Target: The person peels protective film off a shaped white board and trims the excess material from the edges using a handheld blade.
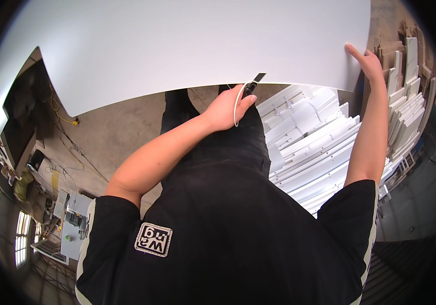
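Observation:
A large smooth white sheet (pixel 192 46) spans the top of the view, its near edge in front of my body. My left hand (pixel 225 108) is closed around a black utility knife (pixel 249 90). The knife's dark blade (pixel 260 77) points up and to the right, over the sheet's near edge; whether it touches the sheet I cannot tell. A thin white cord (pixel 235 112) loops from the knife past my fingers. At the sheet's right edge, my right hand (pixel 369 62) grips it with the thumb on top; the other fingers are mostly hidden.
Stacks of white boards (pixel 324 147) lie on the floor to the right of my legs. More boards and strips (pixel 406 96) are piled farther right. On the left, cables (pixel 73 147) run over the concrete floor (pixel 116 122), near a cluttered grey table (pixel 75 223).

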A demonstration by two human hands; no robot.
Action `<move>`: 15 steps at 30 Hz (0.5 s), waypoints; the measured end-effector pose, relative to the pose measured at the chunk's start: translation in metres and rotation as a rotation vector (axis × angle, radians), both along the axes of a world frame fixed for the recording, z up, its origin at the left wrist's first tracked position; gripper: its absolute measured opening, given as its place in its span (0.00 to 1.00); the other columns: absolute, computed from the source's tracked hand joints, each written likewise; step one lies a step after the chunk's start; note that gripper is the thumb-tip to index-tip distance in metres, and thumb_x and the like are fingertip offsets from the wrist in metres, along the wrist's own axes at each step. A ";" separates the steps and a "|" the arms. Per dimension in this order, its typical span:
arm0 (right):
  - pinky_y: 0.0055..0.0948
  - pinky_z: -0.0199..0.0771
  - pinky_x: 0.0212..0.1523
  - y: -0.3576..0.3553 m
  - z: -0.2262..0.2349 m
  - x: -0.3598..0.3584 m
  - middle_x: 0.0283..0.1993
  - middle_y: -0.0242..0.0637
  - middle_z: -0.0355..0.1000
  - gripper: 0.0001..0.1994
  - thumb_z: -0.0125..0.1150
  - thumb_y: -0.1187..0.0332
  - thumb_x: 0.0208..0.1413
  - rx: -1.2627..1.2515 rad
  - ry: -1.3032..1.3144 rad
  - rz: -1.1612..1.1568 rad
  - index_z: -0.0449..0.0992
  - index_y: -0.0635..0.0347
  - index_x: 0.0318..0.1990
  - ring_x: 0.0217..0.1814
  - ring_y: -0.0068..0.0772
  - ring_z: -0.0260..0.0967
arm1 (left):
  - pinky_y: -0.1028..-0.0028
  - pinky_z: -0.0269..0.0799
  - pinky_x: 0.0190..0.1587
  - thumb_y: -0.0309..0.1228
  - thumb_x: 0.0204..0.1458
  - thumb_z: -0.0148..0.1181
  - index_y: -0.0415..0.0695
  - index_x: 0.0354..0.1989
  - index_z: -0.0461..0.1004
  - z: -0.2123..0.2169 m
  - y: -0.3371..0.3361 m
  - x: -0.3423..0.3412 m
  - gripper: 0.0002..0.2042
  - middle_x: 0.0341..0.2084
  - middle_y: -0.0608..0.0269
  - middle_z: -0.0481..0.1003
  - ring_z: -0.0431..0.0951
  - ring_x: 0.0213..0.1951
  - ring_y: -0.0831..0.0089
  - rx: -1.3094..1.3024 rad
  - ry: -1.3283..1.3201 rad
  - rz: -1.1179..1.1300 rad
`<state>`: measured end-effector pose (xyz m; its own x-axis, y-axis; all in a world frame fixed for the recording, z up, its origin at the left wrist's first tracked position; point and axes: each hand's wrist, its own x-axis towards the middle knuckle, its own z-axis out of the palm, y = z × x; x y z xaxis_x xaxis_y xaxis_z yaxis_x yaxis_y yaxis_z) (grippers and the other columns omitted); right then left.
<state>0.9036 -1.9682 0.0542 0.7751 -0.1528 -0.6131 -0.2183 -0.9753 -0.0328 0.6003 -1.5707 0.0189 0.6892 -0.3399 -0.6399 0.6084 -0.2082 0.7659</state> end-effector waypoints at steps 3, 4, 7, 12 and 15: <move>0.38 0.75 0.60 -0.005 -0.004 0.005 0.54 0.49 0.83 0.54 0.70 0.19 0.36 0.018 0.039 0.025 0.85 0.67 0.53 0.57 0.42 0.80 | 0.60 0.73 0.45 0.43 0.71 0.54 0.34 0.46 0.68 0.002 -0.025 0.013 0.19 0.31 0.49 0.75 0.78 0.37 0.58 0.055 0.081 -0.069; 0.38 0.76 0.59 -0.012 -0.006 0.005 0.52 0.48 0.83 0.54 0.69 0.18 0.35 0.021 0.021 0.061 0.86 0.65 0.51 0.56 0.42 0.81 | 0.58 0.74 0.45 0.43 0.71 0.54 0.33 0.46 0.68 0.004 -0.035 0.018 0.20 0.32 0.45 0.76 0.79 0.38 0.53 0.061 0.101 -0.071; 0.34 0.76 0.54 -0.005 0.006 0.006 0.47 0.47 0.83 0.54 0.67 0.18 0.38 0.041 0.066 0.095 0.85 0.69 0.51 0.52 0.39 0.81 | 0.56 0.73 0.46 0.43 0.71 0.52 0.32 0.45 0.68 0.014 -0.063 0.036 0.20 0.33 0.43 0.77 0.79 0.39 0.49 0.014 0.207 -0.084; 0.37 0.78 0.50 -0.018 -0.007 0.010 0.41 0.42 0.84 0.53 0.63 0.14 0.36 -0.002 0.002 0.191 0.88 0.61 0.49 0.46 0.40 0.82 | 0.66 0.69 0.26 0.45 0.72 0.51 0.35 0.50 0.65 0.004 -0.122 0.051 0.20 0.21 0.61 0.69 0.71 0.20 0.70 -0.035 0.119 -0.084; 0.37 0.78 0.50 -0.029 -0.013 0.013 0.40 0.41 0.84 0.52 0.62 0.14 0.37 -0.010 0.031 0.206 0.88 0.59 0.47 0.46 0.39 0.82 | 0.68 0.69 0.22 0.46 0.72 0.50 0.35 0.52 0.64 0.001 -0.160 0.065 0.21 0.19 0.64 0.67 0.69 0.16 0.74 -0.078 0.105 -0.106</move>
<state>0.9170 -1.9975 0.0411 0.7716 0.0007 -0.6361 -0.0148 -0.9997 -0.0191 0.6655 -1.7303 0.0203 0.5777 -0.4589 -0.6750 0.6635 -0.2177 0.7158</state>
